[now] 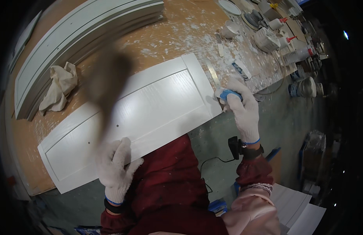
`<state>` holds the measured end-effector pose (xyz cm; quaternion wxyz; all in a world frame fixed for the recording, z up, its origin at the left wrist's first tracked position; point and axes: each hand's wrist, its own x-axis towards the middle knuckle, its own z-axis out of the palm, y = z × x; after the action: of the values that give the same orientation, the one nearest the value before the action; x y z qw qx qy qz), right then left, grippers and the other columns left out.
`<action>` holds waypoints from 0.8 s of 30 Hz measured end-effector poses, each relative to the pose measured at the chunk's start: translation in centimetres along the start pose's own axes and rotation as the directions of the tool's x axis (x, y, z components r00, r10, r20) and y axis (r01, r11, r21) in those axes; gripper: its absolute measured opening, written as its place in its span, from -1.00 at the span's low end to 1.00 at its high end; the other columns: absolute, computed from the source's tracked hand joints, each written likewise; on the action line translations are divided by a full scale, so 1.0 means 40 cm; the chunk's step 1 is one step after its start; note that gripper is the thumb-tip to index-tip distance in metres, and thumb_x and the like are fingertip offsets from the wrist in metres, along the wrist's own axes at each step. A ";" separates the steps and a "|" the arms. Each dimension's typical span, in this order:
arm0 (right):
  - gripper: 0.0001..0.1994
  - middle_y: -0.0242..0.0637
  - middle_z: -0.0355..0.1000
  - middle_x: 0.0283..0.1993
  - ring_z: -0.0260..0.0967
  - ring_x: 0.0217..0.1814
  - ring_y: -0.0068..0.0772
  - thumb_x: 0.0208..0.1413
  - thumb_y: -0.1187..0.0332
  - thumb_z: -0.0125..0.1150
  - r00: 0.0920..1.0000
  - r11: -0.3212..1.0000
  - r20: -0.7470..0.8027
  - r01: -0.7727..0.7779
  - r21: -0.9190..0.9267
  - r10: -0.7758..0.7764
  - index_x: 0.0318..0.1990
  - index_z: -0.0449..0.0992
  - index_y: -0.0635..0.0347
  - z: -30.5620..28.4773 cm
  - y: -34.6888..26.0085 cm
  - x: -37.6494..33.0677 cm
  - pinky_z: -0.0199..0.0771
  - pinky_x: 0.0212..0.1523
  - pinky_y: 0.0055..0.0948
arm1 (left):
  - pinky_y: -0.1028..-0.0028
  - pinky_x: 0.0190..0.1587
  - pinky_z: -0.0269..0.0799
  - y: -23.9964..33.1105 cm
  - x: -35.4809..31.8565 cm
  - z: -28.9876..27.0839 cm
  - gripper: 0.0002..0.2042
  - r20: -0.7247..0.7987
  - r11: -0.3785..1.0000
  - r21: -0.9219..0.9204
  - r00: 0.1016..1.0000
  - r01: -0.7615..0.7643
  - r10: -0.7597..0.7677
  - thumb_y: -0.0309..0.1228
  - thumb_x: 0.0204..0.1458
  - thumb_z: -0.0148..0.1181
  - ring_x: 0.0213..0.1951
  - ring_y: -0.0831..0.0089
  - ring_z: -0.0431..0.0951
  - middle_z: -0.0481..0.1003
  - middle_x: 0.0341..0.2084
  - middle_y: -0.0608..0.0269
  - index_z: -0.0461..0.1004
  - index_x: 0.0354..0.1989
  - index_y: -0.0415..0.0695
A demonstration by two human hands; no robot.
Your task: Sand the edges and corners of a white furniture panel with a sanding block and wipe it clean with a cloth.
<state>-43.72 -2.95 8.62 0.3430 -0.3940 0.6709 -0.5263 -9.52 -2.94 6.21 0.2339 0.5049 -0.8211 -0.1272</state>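
Note:
A white panel door point(150, 105) with a raised frame and two small holes lies slanted on the workbench, its near edge sticking out over my lap. My left hand point(117, 166), in a white knit glove, rests at the panel's near edge with its fingers stretched out over the surface. Just off the panel's right end, my right hand point(243, 109), gloved the same way, is closed around a small blue and white pad point(230, 95). What the pad is made of, I cannot tell. A dark blurred smear covers part of the panel's left side.
Several white panels point(68, 47) are stacked at the far left, a crumpled cloth point(60, 86) beside them. The bench point(181, 27) is spattered white. At the far right stand a cup point(230, 29), a white tub point(266, 40), a sander point(254, 18) and red-tipped bottles point(277, 23).

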 end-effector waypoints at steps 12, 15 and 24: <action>-0.68 -0.25 0.43 -0.09 0.39 -0.20 -0.57 0.16 0.42 0.07 0.976 0.950 -0.031 0.202 -0.237 -0.215 0.04 0.43 0.38 0.008 0.023 0.088 0.44 -0.24 -0.57 | 0.21 -0.08 0.38 -0.004 -0.007 0.008 -0.32 -0.007 0.999 0.029 1.000 -0.026 0.026 -0.22 -0.47 0.49 -0.18 0.16 0.43 0.50 -0.21 0.19 0.50 0.00 -0.12; -0.69 -0.27 0.38 0.01 0.38 -0.16 -0.56 0.18 0.43 0.04 0.988 0.960 -0.031 0.142 -0.242 -0.154 0.04 0.44 0.36 -0.024 0.035 0.069 0.44 -0.22 -0.58 | 0.19 -0.08 0.36 -0.019 -0.014 0.012 -0.31 0.018 1.000 -0.029 1.000 -0.011 0.012 -0.22 -0.45 0.49 -0.18 0.15 0.43 0.50 -0.21 0.18 0.49 0.01 -0.12; -0.55 -0.16 0.45 -0.16 0.35 -0.34 -0.56 0.19 0.39 0.06 0.975 0.969 -0.205 -0.033 0.245 0.085 0.20 0.24 0.40 0.000 0.034 -0.067 0.38 -0.39 -0.58 | 0.20 -0.04 0.35 -0.102 0.004 -0.036 -0.31 0.005 0.990 0.125 0.997 -0.071 0.071 -0.28 -0.43 0.49 -0.14 0.10 0.43 0.48 -0.18 0.13 0.45 0.04 -0.13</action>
<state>-42.74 -0.36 7.40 0.3295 -0.2703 0.6470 -0.6323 -5.70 -4.89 5.67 0.2059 0.4888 -0.8451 -0.0673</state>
